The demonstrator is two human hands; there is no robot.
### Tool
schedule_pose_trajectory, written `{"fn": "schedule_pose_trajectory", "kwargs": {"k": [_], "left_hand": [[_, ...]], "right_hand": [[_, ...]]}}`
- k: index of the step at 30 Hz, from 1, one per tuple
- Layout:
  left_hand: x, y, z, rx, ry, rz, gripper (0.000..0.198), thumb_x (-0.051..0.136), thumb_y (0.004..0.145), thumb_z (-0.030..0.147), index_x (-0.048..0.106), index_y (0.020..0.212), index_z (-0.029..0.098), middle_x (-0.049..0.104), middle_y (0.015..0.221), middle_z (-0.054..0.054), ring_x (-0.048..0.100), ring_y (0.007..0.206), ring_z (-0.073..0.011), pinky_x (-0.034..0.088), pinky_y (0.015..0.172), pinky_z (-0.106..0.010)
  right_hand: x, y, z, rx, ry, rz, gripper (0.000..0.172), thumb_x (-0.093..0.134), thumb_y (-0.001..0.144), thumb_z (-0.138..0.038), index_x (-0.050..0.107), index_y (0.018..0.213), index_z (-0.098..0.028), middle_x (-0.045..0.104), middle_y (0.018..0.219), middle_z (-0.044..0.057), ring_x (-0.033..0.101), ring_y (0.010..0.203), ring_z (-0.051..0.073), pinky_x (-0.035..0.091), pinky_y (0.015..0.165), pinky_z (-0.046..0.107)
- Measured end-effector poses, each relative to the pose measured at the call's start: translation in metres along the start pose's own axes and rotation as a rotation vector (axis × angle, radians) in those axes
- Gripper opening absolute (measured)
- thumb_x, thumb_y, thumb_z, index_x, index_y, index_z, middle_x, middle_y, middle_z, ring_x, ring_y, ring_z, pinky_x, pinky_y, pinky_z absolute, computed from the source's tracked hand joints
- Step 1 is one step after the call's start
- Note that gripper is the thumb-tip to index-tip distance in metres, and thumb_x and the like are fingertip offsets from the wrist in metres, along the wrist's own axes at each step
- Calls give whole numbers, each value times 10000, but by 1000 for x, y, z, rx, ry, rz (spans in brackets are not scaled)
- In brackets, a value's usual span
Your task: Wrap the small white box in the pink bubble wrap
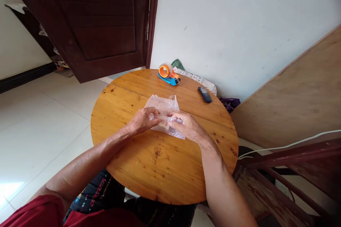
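A sheet of clear bubble wrap (pixel 162 103) lies partly folded on the round wooden table (pixel 128 92). My left hand (pixel 144 119) pinches the wrap at its left side, with thumb and fingers curled together. From the right, my right hand (pixel 186 125) grips the folded part of the same wrap. A small pale item shows faintly through the plastic between the hands; its kind cannot be made out. The fingers hide part of the fold.
Toward the table's far edge stands a blue and orange tape dispenser (pixel 169 74). A dark blurred handheld object (pixel 204 94) lies to its right. Behind the table are a printed white bag (pixel 198 79), a purple bag (pixel 229 104) and a white wall. A dark door (pixel 106 25) is at left.
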State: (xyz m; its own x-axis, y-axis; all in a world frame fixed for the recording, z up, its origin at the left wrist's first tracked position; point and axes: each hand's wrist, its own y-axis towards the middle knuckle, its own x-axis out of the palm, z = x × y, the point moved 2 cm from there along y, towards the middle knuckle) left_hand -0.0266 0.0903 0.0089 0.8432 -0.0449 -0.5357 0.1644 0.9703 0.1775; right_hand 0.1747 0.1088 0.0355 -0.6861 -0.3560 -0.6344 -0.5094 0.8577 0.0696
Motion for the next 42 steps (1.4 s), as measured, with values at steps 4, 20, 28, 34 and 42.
{"fn": "schedule_pose_trajectory", "kwargs": {"k": [4,20,28,34,42], "left_hand": [[6,2,-3,-69,-20,7,159,692,743,291,612,713,157,732,862,-30,616,695,-122,430,620,-216],[9,-4,3,-89,-130,-30,94,622,736,226,579,687,159,657,726,1,527,628,-95,408,579,-201],[10,-2,2,-109,-266,-32,180,654,702,183,623,878,155,660,817,-4,597,723,-107,478,666,-210],[13,0,-1,-176,-288,-81,245,637,727,165,657,969,134,703,930,-46,654,828,-141,521,750,-241],[12,-1,1,-174,-188,-59,241,594,740,130,698,958,131,722,904,-30,639,786,-126,500,717,-213]], "right_hand": [[2,-5,9,133,71,-38,170,591,813,-342,637,724,-205,622,641,-8,520,547,134,371,504,249],[4,-14,13,112,108,4,194,595,810,-357,559,686,-213,483,614,-43,402,550,112,325,530,257],[6,-12,17,162,177,11,226,607,806,-400,569,688,-211,497,602,-39,412,547,114,321,522,254],[5,-12,27,216,133,39,281,625,787,-439,539,655,-206,462,581,-47,401,539,109,297,507,251],[5,-10,35,261,41,82,312,607,749,-476,505,621,-211,446,563,-46,383,531,108,279,509,254]]}}
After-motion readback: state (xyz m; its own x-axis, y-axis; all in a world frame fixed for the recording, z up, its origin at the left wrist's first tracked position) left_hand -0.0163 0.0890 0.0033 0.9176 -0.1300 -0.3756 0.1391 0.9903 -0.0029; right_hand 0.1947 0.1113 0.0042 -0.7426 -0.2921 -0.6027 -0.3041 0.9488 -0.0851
